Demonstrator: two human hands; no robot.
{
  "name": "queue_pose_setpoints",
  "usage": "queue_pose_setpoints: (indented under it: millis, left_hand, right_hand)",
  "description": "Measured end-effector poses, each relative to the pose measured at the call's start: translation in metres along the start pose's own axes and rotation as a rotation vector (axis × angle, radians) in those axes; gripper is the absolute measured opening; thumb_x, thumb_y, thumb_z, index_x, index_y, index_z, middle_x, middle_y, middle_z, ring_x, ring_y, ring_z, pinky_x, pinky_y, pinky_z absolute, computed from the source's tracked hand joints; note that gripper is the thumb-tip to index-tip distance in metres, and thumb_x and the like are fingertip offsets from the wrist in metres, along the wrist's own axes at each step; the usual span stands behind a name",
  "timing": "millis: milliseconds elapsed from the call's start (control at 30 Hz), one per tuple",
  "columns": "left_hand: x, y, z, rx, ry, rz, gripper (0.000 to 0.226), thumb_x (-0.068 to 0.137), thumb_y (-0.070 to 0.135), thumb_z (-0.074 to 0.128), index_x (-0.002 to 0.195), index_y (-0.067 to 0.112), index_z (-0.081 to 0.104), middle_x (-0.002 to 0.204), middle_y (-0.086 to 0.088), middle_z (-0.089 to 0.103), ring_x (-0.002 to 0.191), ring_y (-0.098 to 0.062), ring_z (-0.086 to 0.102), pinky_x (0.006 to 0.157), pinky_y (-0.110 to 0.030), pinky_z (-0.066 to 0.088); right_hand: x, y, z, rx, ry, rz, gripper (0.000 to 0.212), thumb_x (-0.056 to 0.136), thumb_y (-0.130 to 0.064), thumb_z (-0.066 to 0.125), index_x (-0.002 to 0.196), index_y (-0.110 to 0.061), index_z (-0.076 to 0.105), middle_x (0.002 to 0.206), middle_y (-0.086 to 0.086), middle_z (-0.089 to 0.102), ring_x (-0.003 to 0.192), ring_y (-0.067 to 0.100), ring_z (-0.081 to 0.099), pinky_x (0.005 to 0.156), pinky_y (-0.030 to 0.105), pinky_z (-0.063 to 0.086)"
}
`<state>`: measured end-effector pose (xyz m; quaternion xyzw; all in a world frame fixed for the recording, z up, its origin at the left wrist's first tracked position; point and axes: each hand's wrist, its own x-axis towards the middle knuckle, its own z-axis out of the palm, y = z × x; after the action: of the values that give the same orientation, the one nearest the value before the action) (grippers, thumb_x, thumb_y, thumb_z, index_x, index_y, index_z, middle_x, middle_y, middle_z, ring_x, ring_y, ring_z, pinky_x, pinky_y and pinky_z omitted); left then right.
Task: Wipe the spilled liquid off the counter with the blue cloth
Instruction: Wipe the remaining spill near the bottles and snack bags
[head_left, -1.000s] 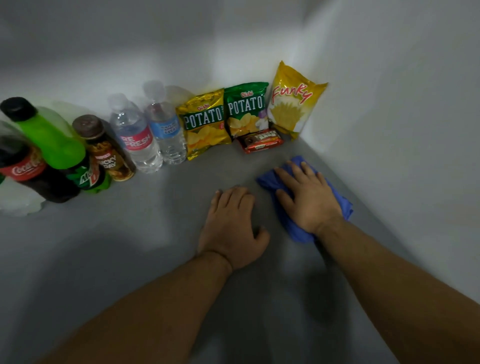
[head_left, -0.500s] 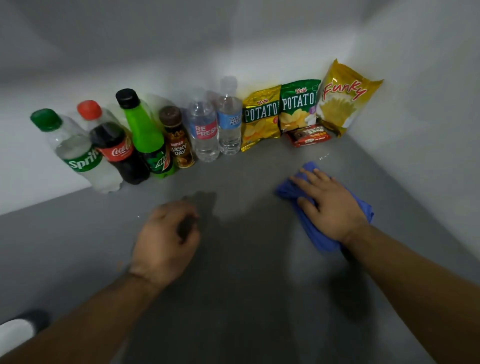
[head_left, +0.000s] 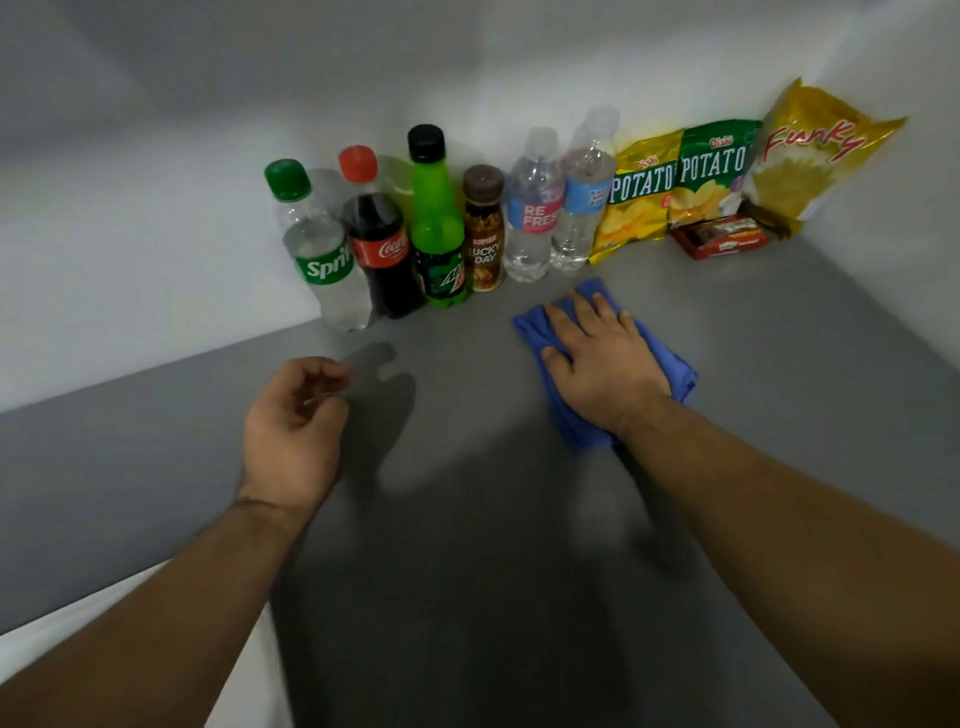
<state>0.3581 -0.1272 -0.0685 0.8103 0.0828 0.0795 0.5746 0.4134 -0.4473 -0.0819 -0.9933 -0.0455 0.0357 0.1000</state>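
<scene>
Your right hand presses flat on the blue cloth to wipe the bench. Your left hand is loosely curled, empty.

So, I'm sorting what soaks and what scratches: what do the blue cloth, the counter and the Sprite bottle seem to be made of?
Blue cloth: soft fabric, perhaps microfibre, matte; it bunches into folds.
Counter: smooth grey surface, matte, perhaps laminate or paint; no grain shows.
Sprite bottle: clear glossy plastic by its look, see-through, with a green screw cap.
</scene>
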Motion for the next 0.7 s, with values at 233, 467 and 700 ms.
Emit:
queue_pose_setpoints:
  millis: [233,467,700]
  left_hand:
    - [0.013,-0.003,-0.024,-0.457,-0.07,-0.201,0.024,0.084,-0.003,0.048,0.097,0.005,0.067,0.1,-0.013,0.068,0.107,-0.028,0.063,0.111,-0.04,0.05]
    - [0.029,-0.013,-0.031,-0.71,-0.05,-0.338,0.029,0.095,-0.002,0.033,0.107,0.001,0.06,0.111,-0.018,0.065,0.12,-0.032,0.061,0.113,-0.036,0.048]
    - [0.012,-0.016,-0.028,-0.248,-0.188,-0.112,0.021,0.087,0.015,0.051,0.097,0.015,0.069,0.089,0.008,0.068,0.082,-0.002,0.062,0.077,-0.019,0.052]
  right_hand:
    - [-0.011,-0.106,0.025,-0.019,-0.008,-0.173,0.061,0.109,-0.048,0.029,0.166,-0.026,0.022,0.174,0.005,0.017,0.161,0.03,0.009,0.13,0.051,0.007]
    - [-0.027,-0.184,0.042,0.006,-0.038,-0.317,0.061,0.107,-0.047,0.033,0.165,-0.027,0.026,0.175,0.003,0.017,0.161,0.027,0.009,0.13,0.051,0.006]
    - [-0.071,-0.201,0.048,0.033,-0.062,-0.332,0.061,0.106,-0.047,0.031,0.164,-0.031,0.025,0.174,-0.001,0.019,0.162,0.025,0.005,0.131,0.05,0.005]
